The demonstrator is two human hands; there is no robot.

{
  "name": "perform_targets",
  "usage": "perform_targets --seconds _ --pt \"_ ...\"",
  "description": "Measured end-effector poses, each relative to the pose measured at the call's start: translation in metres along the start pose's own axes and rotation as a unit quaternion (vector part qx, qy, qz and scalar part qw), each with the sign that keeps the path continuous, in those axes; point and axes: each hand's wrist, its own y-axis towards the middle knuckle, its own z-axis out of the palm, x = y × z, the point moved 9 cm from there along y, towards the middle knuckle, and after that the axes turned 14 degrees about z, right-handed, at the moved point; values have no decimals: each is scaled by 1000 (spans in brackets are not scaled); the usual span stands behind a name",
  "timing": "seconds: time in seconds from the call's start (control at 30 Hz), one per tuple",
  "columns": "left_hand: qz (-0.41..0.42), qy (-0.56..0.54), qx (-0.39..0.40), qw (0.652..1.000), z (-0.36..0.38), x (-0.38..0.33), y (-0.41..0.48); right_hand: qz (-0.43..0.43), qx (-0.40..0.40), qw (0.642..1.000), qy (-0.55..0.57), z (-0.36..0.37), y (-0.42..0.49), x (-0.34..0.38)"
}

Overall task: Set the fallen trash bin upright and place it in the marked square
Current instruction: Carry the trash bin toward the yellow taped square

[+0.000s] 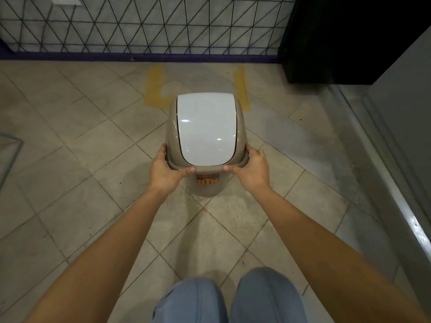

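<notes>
The trash bin (206, 129) is beige with a white swing lid and an orange label on its near side. It stands upright in the middle of the head view. My left hand (166, 170) grips the lid's near left rim and my right hand (250, 167) grips the near right rim. Yellow floor markings (155, 86) outline the marked square just beyond the bin, against the wall. The bin hides the square's near part, so I cannot tell whether its base lies inside the lines.
A wall with a black wire grid (144, 24) and a purple baseboard closes the far side. A dark cabinet (338, 38) and a grey metal ledge (396, 159) run along the right. My knees in blue trousers (228, 299) are at the bottom.
</notes>
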Motion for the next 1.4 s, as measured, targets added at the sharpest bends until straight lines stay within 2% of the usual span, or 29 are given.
perform_targets --seconds 0.2,0.43,0.87,1.4 --pt "-20 -2 -4 1000 1 4 28 7 15 1000 -2 6 28 12" --pt "-20 5 6 1000 -5 3 65 19 -3 1000 23 13 49 27" --pt "20 5 48 999 -4 -9 101 36 47 997 46 18 77 51" --pt "59 2 21 998 -3 -7 155 7 52 998 38 35 127 78"
